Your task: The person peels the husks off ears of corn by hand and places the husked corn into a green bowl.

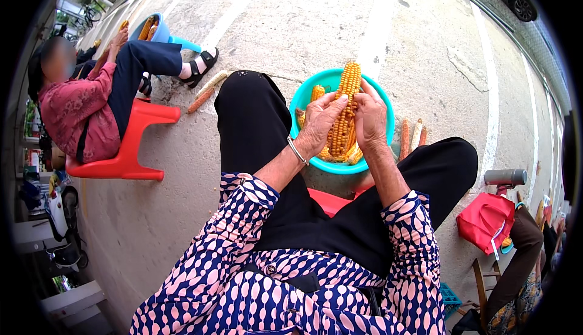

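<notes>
Between my two hands stands a dried yellow ear of corn, its upper end pointing away from me. The fingers and thumb of my left hand, with a metal bangle at the wrist, grip it from the left. My right hand holds its right side, fingers partly hidden behind it. Both hands are above a turquoise plastic basin. More yellow ears lie in the basin, one upright ear at its left; some kernels there are hidden by my hands.
Bare corn cobs lie on the concrete right of the basin and beyond my left knee. At left a person sits on a red plastic stool by a blue basin. A red bag and a grey flask are at right.
</notes>
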Demonstrator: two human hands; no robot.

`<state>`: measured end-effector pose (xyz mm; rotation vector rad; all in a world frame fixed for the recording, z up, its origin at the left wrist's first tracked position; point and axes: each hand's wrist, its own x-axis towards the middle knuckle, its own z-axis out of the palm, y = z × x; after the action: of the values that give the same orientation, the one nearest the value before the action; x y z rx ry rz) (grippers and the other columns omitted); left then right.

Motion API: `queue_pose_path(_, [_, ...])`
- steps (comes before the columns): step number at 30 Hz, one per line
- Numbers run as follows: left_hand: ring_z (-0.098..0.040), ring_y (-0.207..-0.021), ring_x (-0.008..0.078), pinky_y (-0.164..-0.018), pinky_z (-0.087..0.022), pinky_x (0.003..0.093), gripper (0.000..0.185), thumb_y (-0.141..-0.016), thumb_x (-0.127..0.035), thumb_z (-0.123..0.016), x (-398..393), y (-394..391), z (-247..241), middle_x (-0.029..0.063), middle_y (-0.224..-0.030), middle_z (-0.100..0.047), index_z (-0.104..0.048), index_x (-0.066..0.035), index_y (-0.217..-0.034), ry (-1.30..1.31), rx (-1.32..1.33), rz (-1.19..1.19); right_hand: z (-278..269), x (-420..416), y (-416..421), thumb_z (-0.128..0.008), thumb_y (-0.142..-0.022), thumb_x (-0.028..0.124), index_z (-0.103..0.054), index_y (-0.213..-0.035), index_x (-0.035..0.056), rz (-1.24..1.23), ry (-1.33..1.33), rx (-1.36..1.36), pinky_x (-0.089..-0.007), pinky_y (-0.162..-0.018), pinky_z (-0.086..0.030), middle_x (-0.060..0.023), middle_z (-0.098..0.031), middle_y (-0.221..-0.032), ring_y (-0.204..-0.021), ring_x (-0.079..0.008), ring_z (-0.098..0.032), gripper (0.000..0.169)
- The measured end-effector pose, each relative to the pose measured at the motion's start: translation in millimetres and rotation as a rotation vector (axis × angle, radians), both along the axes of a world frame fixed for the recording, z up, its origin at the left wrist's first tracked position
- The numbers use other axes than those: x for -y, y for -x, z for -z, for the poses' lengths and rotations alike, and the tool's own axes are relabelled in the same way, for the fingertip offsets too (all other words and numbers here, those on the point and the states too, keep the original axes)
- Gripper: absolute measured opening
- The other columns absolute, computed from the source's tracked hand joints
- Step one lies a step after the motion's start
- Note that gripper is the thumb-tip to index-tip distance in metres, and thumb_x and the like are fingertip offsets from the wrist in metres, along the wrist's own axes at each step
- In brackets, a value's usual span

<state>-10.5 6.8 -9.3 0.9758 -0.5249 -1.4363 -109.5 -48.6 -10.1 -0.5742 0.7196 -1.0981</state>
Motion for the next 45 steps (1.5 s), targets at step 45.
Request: queue_pose_path(45, [-0.059, -0.091, 0.0083, -0.080, -0.049, 0.0232, 0.028, -0.095, -0.018, -0.049, -20, 7, -2, 0.0027, -0.105, -0.061, -0.053, -0.001, -0.117, 0.017, 0.051, -0.028, 4, -14, -4, -0.052, -0.093, 0.011, -0.054, -0.117, -0.0055, 0.022, 0.037, 0.020, -0.0227, -0.072, -0.050, -0.0069, -0.065, -0.099, -0.083, -0.0103, -0.061, 0.030])
